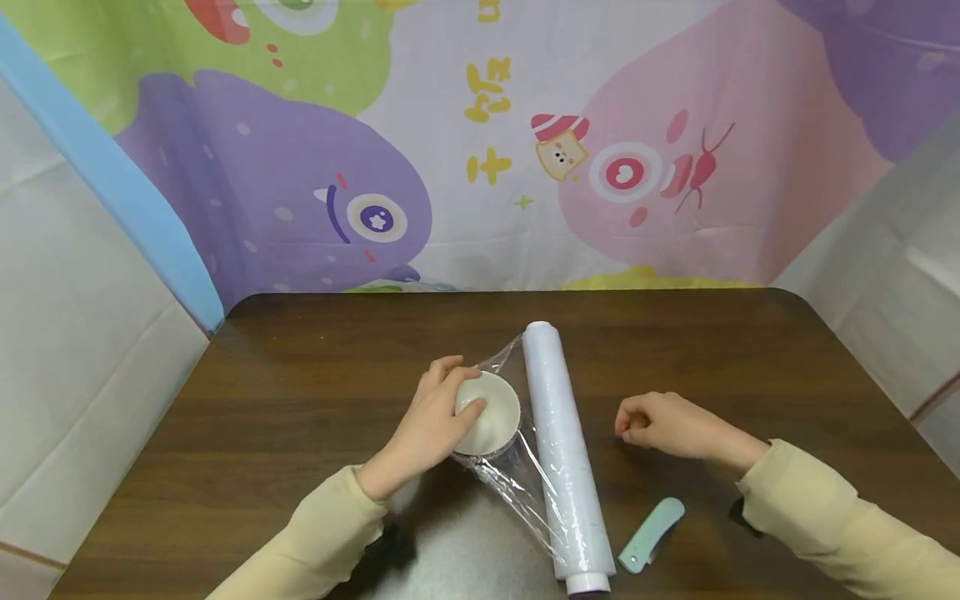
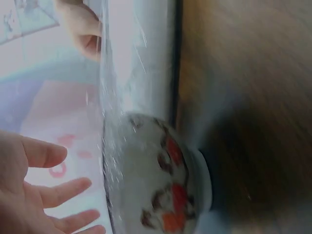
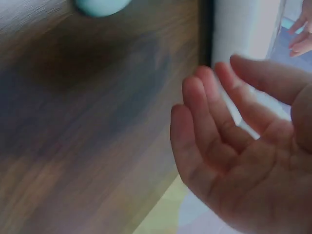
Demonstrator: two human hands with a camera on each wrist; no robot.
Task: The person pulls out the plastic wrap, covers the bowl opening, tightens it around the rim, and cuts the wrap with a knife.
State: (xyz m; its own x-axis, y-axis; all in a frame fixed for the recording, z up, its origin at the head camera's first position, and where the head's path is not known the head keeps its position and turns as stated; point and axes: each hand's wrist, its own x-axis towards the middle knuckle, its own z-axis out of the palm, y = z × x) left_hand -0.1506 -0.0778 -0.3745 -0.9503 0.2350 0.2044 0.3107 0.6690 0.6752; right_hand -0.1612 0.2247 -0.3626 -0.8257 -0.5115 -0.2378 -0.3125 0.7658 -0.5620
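A white bowl (image 1: 497,421) stands left of the centre with clear plastic wrap (image 1: 517,482) across its mouth. In the left wrist view, red and orange figures decorate the side of the bowl (image 2: 170,200). The wrap runs out from a thick roll (image 1: 566,454) lying lengthwise just right of the bowl. My left hand (image 1: 435,417) hovers at the bowl's left rim, fingers spread and slightly bent above the wrap. Right of the roll, my right hand (image 1: 671,425) is held over the table with loosely curled fingers and nothing in them.
A mint-green folding knife (image 1: 651,535) lies right of the roll's near end. The dark wooden table (image 1: 315,392) backs onto a cartoon-printed cloth (image 1: 487,225). White panels (image 1: 82,333) flank it on both sides.
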